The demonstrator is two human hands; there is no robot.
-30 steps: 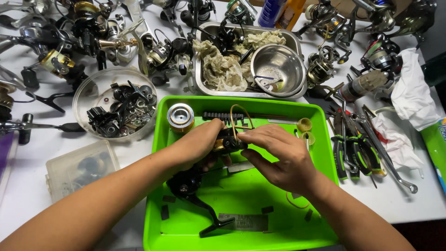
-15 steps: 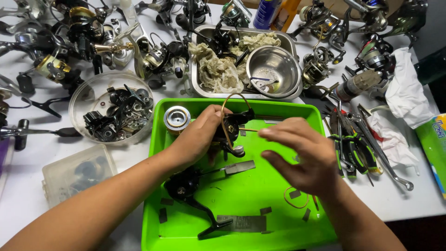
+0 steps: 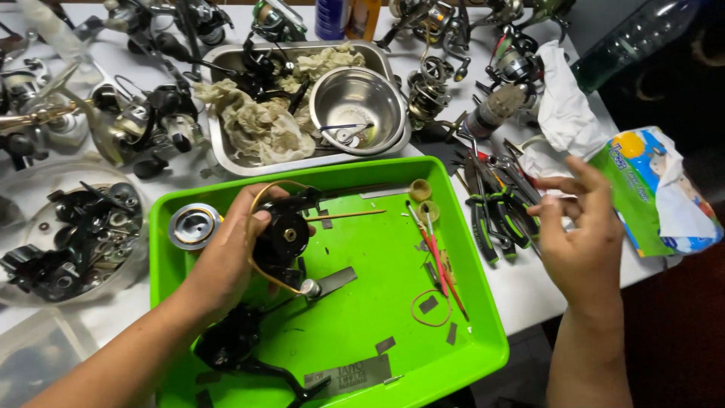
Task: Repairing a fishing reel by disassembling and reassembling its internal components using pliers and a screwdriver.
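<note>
My left hand [image 3: 226, 257] grips a black fishing-reel rotor [image 3: 285, 236] with a gold wire bail arm, held above the bright green tray [image 3: 483, 332]. The black reel body [image 3: 230, 347] with its handle lies under my left wrist in the tray. A silver spool [image 3: 194, 225] sits at the tray's left corner. My right hand [image 3: 578, 234] is off the tray to the right, empty, fingers spread, hovering over the black-handled pliers and tools [image 3: 495, 208] on the white table.
A steel pan [image 3: 226, 162] holds rags and a steel bowl [image 3: 359, 102]. A clear dish of black reel parts [image 3: 72, 234] sits left. Several reels crowd the back. A green tissue pack [image 3: 653, 193] and white cloth [image 3: 563, 106] lie right. Brushes [image 3: 434, 245] rest in the tray.
My right hand let go of the rotor and swung right, off the tray and over the tools. The left hand kept the rotor. The view shifted right.
</note>
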